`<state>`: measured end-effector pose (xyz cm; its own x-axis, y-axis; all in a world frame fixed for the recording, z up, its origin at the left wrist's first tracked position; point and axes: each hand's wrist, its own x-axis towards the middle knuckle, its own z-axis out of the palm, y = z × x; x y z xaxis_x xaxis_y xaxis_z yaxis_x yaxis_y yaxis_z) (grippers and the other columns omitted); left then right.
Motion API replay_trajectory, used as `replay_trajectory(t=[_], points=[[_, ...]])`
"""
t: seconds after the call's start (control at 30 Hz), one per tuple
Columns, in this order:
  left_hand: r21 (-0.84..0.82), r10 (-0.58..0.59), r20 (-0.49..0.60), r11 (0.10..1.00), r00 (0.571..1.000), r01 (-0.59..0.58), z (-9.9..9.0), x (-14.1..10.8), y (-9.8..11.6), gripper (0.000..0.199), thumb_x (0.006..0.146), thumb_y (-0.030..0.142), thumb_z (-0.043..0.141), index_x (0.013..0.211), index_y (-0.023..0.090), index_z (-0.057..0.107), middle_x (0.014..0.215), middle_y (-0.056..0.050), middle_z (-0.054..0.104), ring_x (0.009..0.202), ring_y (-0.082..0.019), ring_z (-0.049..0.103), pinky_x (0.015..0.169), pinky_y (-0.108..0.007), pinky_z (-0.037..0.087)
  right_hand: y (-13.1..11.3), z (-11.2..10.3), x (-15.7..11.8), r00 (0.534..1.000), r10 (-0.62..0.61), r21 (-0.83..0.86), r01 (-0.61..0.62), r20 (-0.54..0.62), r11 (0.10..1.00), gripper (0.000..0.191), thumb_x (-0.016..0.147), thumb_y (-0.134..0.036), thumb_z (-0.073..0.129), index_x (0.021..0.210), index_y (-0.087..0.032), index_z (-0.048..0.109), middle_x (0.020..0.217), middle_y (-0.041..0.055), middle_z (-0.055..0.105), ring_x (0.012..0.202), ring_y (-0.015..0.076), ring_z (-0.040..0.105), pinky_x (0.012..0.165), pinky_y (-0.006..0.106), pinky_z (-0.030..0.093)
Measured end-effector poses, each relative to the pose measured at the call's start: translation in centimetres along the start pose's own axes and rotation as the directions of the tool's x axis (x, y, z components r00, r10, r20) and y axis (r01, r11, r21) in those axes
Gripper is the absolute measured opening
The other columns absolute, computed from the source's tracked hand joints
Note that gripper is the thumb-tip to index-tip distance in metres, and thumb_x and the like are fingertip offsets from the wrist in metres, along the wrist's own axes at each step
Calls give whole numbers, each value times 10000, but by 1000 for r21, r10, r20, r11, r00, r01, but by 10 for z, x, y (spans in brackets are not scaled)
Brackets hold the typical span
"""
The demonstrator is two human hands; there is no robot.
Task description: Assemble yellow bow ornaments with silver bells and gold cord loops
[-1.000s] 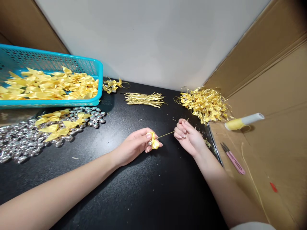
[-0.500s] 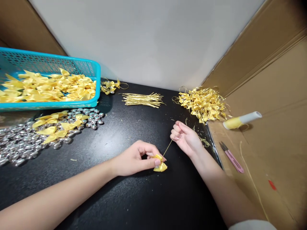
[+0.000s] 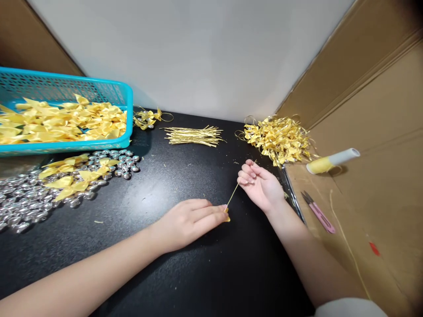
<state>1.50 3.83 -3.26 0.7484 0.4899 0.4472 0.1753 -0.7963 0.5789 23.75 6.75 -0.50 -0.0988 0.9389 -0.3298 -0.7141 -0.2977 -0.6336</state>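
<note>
My left hand (image 3: pixel 190 222), back turned up, has its fingers closed over a yellow ribbon bow (image 3: pixel 228 215); only a small edge of the bow shows past the fingertips. From there a thin gold cord (image 3: pixel 233 195) runs up taut to my right hand (image 3: pixel 259 182). The right fingers are curled and pinch the cord, with a short end of it poking out above them. Both hands are over the black tabletop (image 3: pixel 158 273). Whatever else is under the left fingers is hidden.
A turquoise basket (image 3: pixel 129 119) of yellow bows stands at left. Silver beads (image 3: pixel 29 207) with loose bows lie before it. Gold cords (image 3: pixel 194 135) lie at the back, finished bows (image 3: pixel 279 138) piled right of them. Pink thread snips (image 3: pixel 320 213) and a tube (image 3: pixel 333 160) rest on cardboard.
My left hand has rolled over, palm down, and now covers most of the bow. My right hand keeps the cord taut, its fingers slightly looser. The view has shifted slightly.
</note>
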Motion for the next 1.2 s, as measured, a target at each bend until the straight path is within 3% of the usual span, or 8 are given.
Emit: replay_trajectory(t=[0.13,0.3,0.47,0.73,0.9,1.07,1.2], points=[[103,-24,50,995,998,19,4,-2,1,287,987,248,434,1063,212,708,1085,-122,749,874,-221,672,778,-347,551,2,-2,1,1000,-16,-66,18,26,998,179,858,-73,471,805,-204,582,599,-60,359,500,92,366,536,194,417],[128,-19,119,992,993,4,0,4,5,288,994,223,409,1097,201,677,1001,-114,733,885,-212,659,799,-338,551,6,-6,2,999,-31,-135,36,35,990,154,845,-107,575,935,-207,651,690,-50,599,602,67,552,640,195,500],[260,-102,190,964,976,50,3,6,19,225,939,191,477,1067,176,662,998,-104,693,965,-237,651,820,-357,572,9,-7,3,999,-42,-258,41,0,965,97,780,-189,723,837,-192,645,735,-25,710,569,58,592,611,195,519],[447,-187,119,887,975,115,18,-3,41,404,883,257,529,1254,101,565,1091,-154,669,1086,-303,621,898,-428,570,10,-7,5,993,-112,-382,90,-38,920,166,758,-285,762,793,-172,645,640,-17,706,485,67,618,526,189,516],[530,-212,118,840,970,119,24,-4,51,452,863,397,558,1190,91,620,1060,-171,683,1079,-344,623,882,-464,565,14,-9,9,988,-139,-384,105,-63,918,146,768,-262,758,762,-170,644,590,-41,665,481,71,621,524,195,533],[645,-224,103,757,969,106,34,-5,62,499,858,390,537,1170,14,637,1061,-208,689,1029,-352,632,884,-469,544,21,-3,16,981,-153,-393,93,-124,915,141,781,-244,748,754,-170,632,590,-40,668,519,75,646,541,183,544],[679,-272,90,721,958,141,38,-7,66,487,853,389,536,1178,41,641,1080,-187,686,1038,-339,620,928,-455,511,25,8,25,981,-129,-454,51,-143,890,148,788,-200,742,722,-163,614,559,-29,658,499,76,634,529,184,548]])
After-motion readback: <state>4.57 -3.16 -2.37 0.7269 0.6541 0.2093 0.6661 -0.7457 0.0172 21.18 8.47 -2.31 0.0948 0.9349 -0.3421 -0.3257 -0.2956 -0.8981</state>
